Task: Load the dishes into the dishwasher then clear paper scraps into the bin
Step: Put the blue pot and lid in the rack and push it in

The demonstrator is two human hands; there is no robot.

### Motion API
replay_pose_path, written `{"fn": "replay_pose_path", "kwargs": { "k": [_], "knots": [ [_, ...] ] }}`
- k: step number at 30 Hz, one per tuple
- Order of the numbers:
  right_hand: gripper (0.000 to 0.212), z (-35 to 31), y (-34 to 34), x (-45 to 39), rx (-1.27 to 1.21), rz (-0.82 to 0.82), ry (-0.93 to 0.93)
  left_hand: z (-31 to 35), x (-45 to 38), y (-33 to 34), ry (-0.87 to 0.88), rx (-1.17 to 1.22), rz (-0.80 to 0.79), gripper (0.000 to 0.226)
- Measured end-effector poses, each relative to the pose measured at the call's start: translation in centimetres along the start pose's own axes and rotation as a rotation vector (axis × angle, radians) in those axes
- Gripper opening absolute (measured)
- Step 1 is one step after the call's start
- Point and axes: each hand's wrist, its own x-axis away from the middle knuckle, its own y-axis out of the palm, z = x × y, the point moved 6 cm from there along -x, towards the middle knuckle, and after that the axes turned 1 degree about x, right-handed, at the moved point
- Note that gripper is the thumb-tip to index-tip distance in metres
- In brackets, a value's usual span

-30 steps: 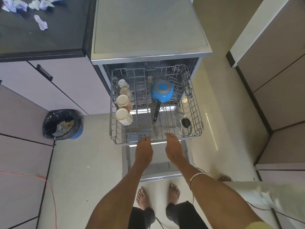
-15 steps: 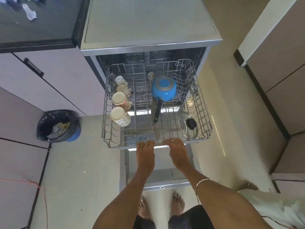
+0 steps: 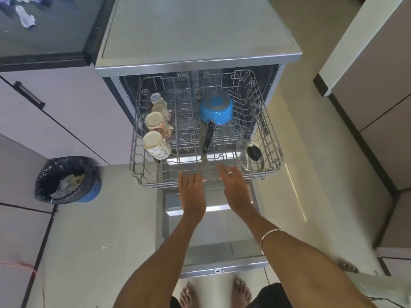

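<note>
The dishwasher [image 3: 198, 38] stands open with its wire rack [image 3: 270, 127] pulled out over the lowered door [image 3: 213, 247]. In the rack lie an upturned blue saucepan [image 3: 216, 108], several cups [image 3: 155, 142] along the left side and a glass lid [image 3: 250, 155] at the front right. My left hand [image 3: 191, 192] and my right hand [image 3: 234, 187] lie flat with fingers stretched, fingertips against the rack's front rail, holding nothing. Crumpled paper scraps [image 3: 25, 15] lie on the dark counter at the top left. A bin [image 3: 66, 180] lined with a black bag stands on the floor to the left.
Pale cabinet fronts with a black handle [image 3: 29, 94] run along the left. More cabinets [image 3: 373, 90] close off the right side. My bare feet [image 3: 214, 294] stand just before the door's edge. A thin red cord [image 3: 17, 264] lies on the floor at the lower left.
The view has swung so the rack sits nearer and larger. My hands have gone from curled over the rack's front rail to flat with fingers extended against it.
</note>
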Motion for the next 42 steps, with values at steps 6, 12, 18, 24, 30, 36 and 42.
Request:
{"fn": "replay_pose_path", "kwargs": {
  "k": [6,12,18,24,30,36,42],
  "knots": [
    [0.064,1.7,2.2,-3.8,0.004,0.029,-0.043,-0.4,-3.8,2.0,0.053,-0.041,0.063,0.050],
    [0.066,3.4,4.4,-7.9,0.011,0.126,-0.123,-0.6,-7.9,3.1,0.155,-0.057,0.193,0.049],
    [0.068,4.0,5.7,-12.6,0.105,0.211,-0.190,-1.2,-13.0,4.7,0.183,-0.066,0.298,0.051],
    [0.073,5.4,7.9,-17.6,0.221,0.345,-0.176,-1.4,-18.7,7.1,0.249,-0.092,0.431,0.053],
    [0.065,6.4,10.7,-22.5,0.343,0.382,-0.174,-3.1,-23.7,8.7,0.292,-0.171,0.495,0.023],
    [0.065,7.6,11.8,-24.3,0.483,0.496,-0.123,-3.2,-25.7,9.9,0.328,-0.285,0.594,0.040],
    [0.068,8.4,11.7,-25.5,0.578,0.510,-0.150,-2.7,-26.9,10.3,0.361,-0.289,0.626,0.049]
  ]
}}
